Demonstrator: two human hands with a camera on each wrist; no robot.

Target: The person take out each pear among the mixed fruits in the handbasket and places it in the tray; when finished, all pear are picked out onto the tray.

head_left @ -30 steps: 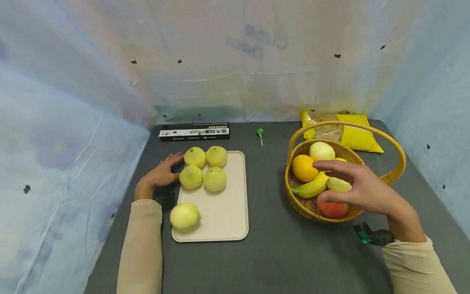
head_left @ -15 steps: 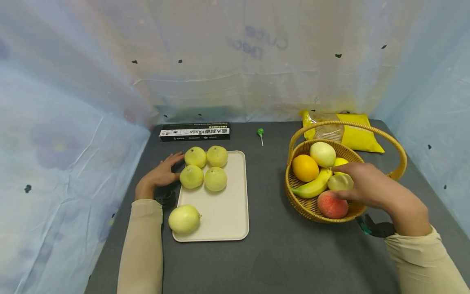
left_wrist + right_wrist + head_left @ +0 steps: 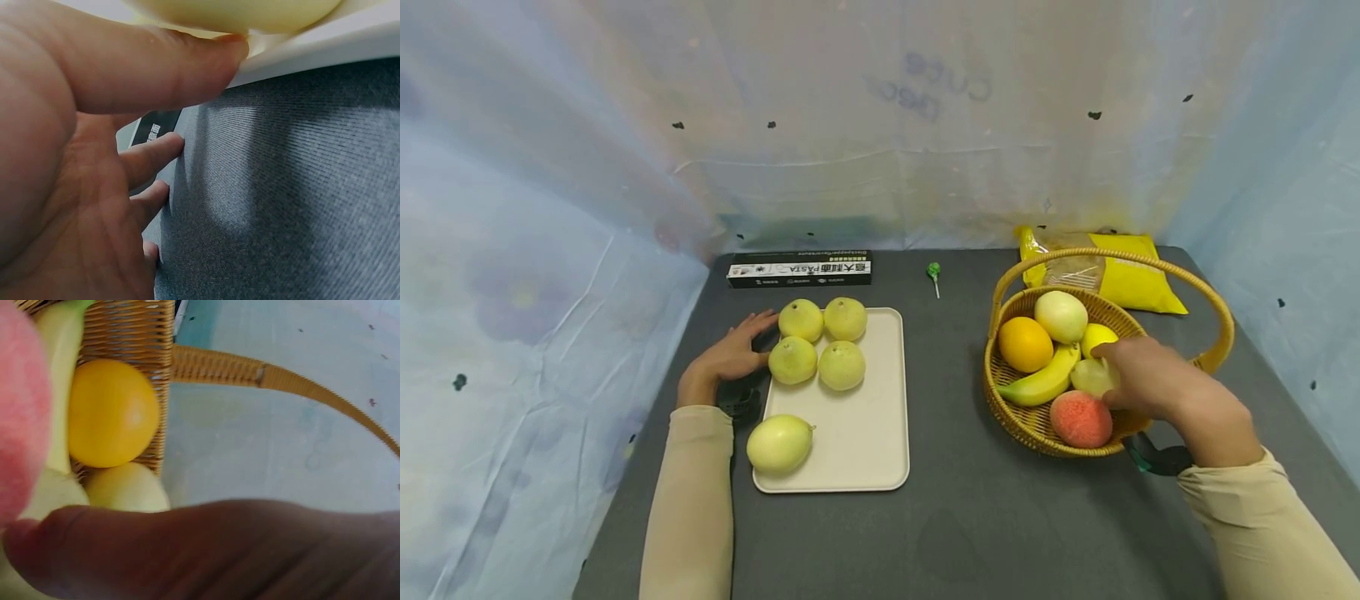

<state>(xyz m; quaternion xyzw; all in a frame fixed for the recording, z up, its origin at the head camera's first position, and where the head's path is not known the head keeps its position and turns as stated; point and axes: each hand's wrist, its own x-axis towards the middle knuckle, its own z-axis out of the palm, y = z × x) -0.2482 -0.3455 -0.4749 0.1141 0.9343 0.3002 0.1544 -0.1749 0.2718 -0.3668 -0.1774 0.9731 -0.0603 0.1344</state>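
Observation:
My right hand reaches over the right side of the wicker basket, thumb and fingers around a pale yellow-green fruit. Beside that fruit lie a red peach, a banana, an orange, a pale round fruit and a yellow fruit, partly covered. My left hand rests at the left edge of the cream tray, fingers extended on the table, thumb at the rim. Several round yellow-green fruits stand on the tray, with a larger stemmed one at its near left corner.
A black pasta box lies behind the tray. Between box and basket is a green lollipop. Behind the basket lies a yellow bag. The basket's tall handle arches above the fruit. A pale curtain encloses the table.
My right hand has lowered from above the basket and moved in around the pale yellow-green fruit at its right side. My left hand stays in place.

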